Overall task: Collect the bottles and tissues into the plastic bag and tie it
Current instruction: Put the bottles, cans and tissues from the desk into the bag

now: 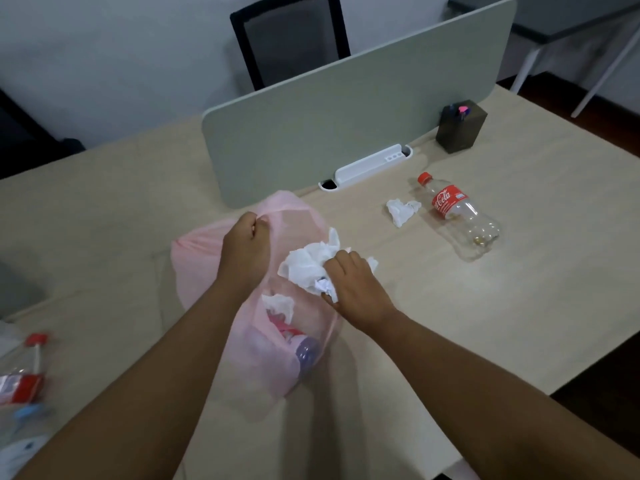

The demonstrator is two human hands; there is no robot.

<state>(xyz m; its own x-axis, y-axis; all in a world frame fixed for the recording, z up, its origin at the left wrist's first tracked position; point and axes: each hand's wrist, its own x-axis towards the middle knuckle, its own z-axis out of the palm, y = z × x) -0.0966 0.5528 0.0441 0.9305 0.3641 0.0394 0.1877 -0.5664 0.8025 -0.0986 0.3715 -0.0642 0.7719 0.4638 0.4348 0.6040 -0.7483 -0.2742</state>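
A thin pink plastic bag lies on the beige table, its mouth held up by my left hand, which grips the rim. My right hand clutches a crumpled white tissue at the bag's opening. Inside the bag show another tissue and a bottle with a purple base. Farther right on the table lie a loose tissue and an empty cola bottle with a red cap, on its side.
A grey-green divider panel stands across the table behind the bag, with a white clip base. A dark pen holder sits at the back right. More bottles lie at the left edge. A black chair stands beyond.
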